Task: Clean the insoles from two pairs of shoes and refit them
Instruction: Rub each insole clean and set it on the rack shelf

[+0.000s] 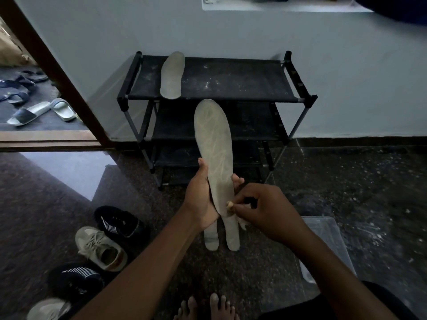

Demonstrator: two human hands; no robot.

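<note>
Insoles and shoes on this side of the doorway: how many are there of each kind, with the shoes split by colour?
Insoles: 4 (1 on the rack, 1 in the left hand, 2 on the floor)
Black shoes: 2
Beige shoes: 2
Total: 8

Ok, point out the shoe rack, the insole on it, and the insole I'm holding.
shoe rack (231, 79), head view, top shelf.
insole on rack (172, 76), head view, middle.
held insole (213, 135), head view, forefoot.

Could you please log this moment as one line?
left hand: holds insole | right hand: presses cloth to its heel | rack: second insole on top
</note>
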